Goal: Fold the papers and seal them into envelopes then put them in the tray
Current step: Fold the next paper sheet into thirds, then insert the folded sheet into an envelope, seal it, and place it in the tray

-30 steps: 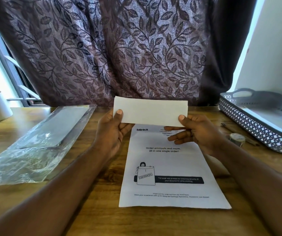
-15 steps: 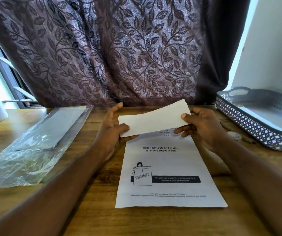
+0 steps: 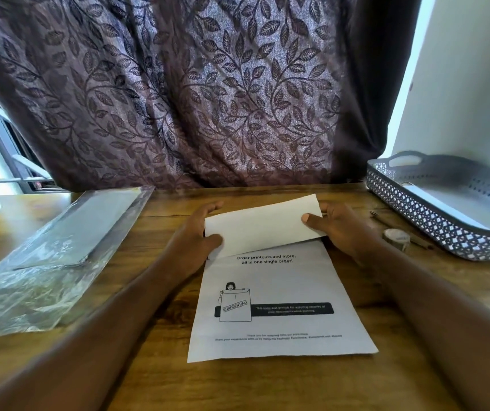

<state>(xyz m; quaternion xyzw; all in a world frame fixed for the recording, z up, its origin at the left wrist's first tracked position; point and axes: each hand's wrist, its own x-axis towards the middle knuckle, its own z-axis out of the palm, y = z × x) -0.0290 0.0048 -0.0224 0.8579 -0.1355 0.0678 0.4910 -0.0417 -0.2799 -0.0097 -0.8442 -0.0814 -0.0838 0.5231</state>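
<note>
Near the table's point(image 3: 149, 381) left edge lies a clear plastic pack point(image 3: 60, 247), untouched. Right of it, toward the middle of the far edge, the left hand point(image 3: 196, 235) pinches the left end of a white envelope point(image 3: 263, 226), thumb on the near face and fingers behind. A second ago the envelope stood upright facing the camera. Now it has come down and tipped flatter, its left end lower, over the far end of the printed paper point(image 3: 279, 304). That sheet lies flat and unfolded at the middle of the near edge, so I judge the folding has not begun and the envelope is about to be set aside. The right hand point(image 3: 338, 229) clamps the right end the same way, the two hands apart. Beyond sit a tape roll point(image 3: 396, 237) and the tray point(image 3: 433, 221) at the far right corner.
</note>
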